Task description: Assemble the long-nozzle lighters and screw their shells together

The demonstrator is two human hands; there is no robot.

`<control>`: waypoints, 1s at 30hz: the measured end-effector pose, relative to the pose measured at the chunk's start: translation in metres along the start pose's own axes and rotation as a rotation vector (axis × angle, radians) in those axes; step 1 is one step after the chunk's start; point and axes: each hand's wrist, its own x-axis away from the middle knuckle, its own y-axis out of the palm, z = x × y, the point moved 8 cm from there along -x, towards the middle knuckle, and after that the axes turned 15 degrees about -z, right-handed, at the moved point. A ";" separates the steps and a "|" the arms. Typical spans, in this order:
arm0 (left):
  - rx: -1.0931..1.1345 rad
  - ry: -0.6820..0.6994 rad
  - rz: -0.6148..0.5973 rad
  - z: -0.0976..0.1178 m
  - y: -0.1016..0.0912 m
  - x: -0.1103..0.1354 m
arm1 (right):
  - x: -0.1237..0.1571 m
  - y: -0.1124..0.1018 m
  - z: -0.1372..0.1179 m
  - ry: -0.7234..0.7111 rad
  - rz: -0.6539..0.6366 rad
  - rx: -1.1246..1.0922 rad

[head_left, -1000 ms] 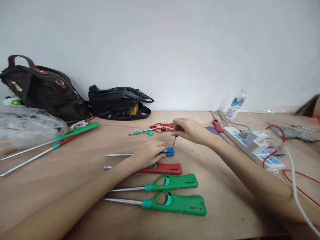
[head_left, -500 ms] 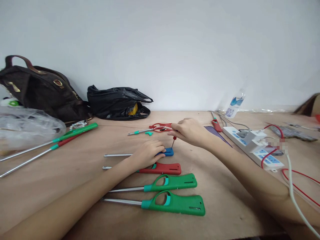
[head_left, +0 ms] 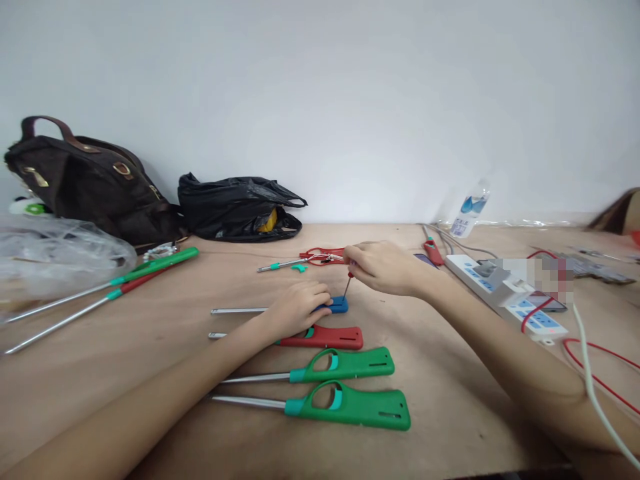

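Observation:
My left hand (head_left: 296,308) lies curled over a blue long-nosed lighter (head_left: 339,305) and presses it flat on the wooden table (head_left: 150,347). My right hand (head_left: 385,267) pinches a small red-handled screwdriver (head_left: 348,284), held upright with its tip on the blue handle's end. Just in front lie a red lighter (head_left: 330,338) and two green lighters (head_left: 350,364) (head_left: 357,408), side by side with their metal tubes pointing left.
A red opened lighter shell (head_left: 320,255) with loose parts lies behind my hands. Two long lighters (head_left: 120,280) rest at left by a clear plastic bag (head_left: 55,257), a brown bag (head_left: 90,180) and a black bag (head_left: 237,207). A white power strip (head_left: 505,293), cables and a bottle (head_left: 470,210) are at right.
My right hand has shifted slightly while its fingers turn the screwdriver on the blue lighter. My left hand has stayed in place.

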 end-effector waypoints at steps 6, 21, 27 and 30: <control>-0.007 0.003 -0.005 0.000 0.001 0.001 | -0.001 0.008 0.014 0.123 -0.079 0.025; 0.002 -0.015 -0.022 -0.002 0.002 0.000 | 0.002 0.005 0.004 -0.107 0.053 -0.235; -0.003 -0.006 -0.006 -0.001 0.001 0.000 | -0.003 0.007 -0.001 0.021 0.005 -0.083; 0.005 0.001 0.003 0.000 0.001 0.000 | 0.001 0.002 -0.008 -0.030 0.053 -0.109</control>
